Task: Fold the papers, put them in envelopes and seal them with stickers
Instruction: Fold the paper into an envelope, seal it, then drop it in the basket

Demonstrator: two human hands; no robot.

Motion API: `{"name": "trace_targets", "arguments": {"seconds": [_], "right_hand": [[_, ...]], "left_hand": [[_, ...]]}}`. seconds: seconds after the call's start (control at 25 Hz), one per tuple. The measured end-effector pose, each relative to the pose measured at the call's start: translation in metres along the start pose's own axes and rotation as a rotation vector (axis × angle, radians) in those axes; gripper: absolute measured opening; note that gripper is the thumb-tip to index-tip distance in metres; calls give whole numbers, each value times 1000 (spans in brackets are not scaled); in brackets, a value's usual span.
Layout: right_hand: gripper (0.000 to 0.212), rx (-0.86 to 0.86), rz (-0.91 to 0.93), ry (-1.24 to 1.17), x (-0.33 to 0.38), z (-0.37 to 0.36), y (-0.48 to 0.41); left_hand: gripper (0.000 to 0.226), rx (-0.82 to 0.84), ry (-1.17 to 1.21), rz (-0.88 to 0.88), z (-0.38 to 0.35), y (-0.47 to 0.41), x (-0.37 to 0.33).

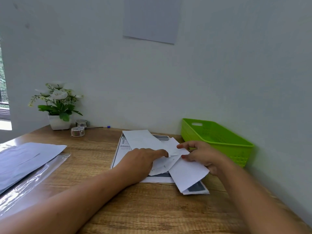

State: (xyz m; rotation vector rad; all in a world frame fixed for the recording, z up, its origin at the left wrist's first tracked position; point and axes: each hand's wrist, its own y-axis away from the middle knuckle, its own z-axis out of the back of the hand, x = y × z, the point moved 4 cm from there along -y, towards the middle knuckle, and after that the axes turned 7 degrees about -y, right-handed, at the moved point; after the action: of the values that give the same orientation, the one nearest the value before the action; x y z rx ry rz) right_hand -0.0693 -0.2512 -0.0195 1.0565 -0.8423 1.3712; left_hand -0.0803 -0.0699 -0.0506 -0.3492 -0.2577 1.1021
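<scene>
Envelope (187, 173) is being stuffed, right hand (205, 156) pinching it, left hand (143, 159) pressing flat; sealing probably follows.

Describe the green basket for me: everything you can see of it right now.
The green basket is a bright lime, rectangular tub that looks like moulded plastic, with a woven-pattern texture on its walls and a slot handle cut near the top of its far end. It stands upright on the wooden desk, at the far right against the wall. What shows of its inside looks empty. The right hand partly covers its near left side; whether they touch is unclear.
</scene>
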Motion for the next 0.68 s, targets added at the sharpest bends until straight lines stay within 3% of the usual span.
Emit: {"name": "trace_targets", "arguments": {"seconds": [0.24,0.44,0.68], "right_hand": [[39,118,-75,-55,-3,0,0],[42,-53,49,-98,6,23,-5],[40,-107,180,-299,22,26,7]], "left_hand": [[31,-36,21,6,-1,-3,2],[37,-25,61,56,-10,-2,11],[42,-40,68,95,-3,-4,6]]}}
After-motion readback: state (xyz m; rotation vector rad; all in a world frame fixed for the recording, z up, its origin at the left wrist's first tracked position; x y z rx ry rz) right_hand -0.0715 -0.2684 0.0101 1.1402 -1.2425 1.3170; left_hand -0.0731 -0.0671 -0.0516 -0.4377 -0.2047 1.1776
